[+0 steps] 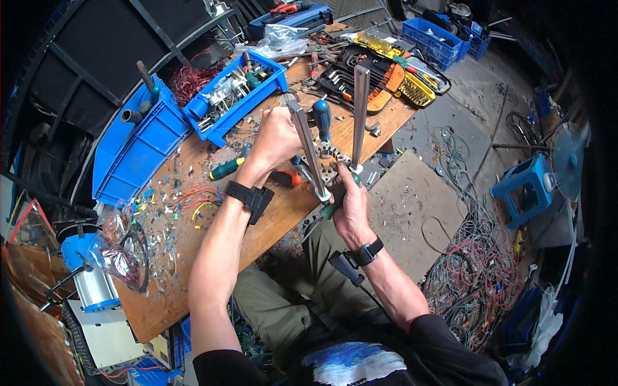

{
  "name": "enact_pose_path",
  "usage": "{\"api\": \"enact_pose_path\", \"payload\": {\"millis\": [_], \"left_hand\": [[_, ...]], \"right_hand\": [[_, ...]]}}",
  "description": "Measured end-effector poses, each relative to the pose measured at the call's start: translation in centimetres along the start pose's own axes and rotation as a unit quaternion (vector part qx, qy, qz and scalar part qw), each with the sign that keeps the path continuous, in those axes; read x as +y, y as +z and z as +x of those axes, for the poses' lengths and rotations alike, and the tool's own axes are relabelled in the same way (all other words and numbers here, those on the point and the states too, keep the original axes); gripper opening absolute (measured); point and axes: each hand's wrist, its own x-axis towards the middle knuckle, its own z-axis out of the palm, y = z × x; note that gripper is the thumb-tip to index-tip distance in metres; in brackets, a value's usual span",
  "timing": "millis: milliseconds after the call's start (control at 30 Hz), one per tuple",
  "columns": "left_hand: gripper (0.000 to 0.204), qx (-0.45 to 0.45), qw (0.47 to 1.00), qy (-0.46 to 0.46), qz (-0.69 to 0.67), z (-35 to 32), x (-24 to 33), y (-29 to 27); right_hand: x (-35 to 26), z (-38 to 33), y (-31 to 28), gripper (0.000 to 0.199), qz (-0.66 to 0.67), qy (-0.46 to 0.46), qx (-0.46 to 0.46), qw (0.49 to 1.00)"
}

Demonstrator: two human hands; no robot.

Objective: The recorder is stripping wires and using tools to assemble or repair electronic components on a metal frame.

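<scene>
Metal frame (325, 157): standing at the near edge of the wooden bench (193, 257), a toothed ring with two flat bars rising from it.
Head view, left hand (278, 135): closing round the top of the nearer bar, steadying it.
Head view, right hand (349, 206): gripping a green-handled screwdriver (335, 204) at the ring's base.
Handling: looking rigid, fairly heavy and top-heavy; bare steel is likely slippery, so holding a bar low or the ring seems safest.
Nearby: blue-handled screwdriver (322, 119) is lying just behind.
</scene>
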Motion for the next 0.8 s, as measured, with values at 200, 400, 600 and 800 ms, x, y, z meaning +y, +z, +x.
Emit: {"api": "enact_pose_path", "payload": {"millis": [200, 400, 600, 800], "left_hand": [[0.05, -0.029, 0.999, -0.013, -0.027, -0.2, 0.6, -0.1], [0.05, 0.007, 1.0, 0.02, -0.013, -0.5, 1.4, 0.1], [0.048, 0.07, 0.997, -0.029, 0.007, -1.8, 5.3, 1.1], [0.022, 0.063, 0.992, 0.011, -0.111, -1.0, 3.9, 0.8]], "right_hand": [[-0.1, 0.2, -0.2, 0.033, 0.015, 0.001, -0.012, 1.0], [-0.6, 0.0, 0.4, 0.03, 0.022, 0.031, -0.034, 0.999], [-1.5, -0.2, -0.5, 0.032, -0.009, 0.037, -0.033, 0.999], [-1.1, 0.2, -0.7, 0.029, 0.002, 0.044, -0.042, 0.998]]}}
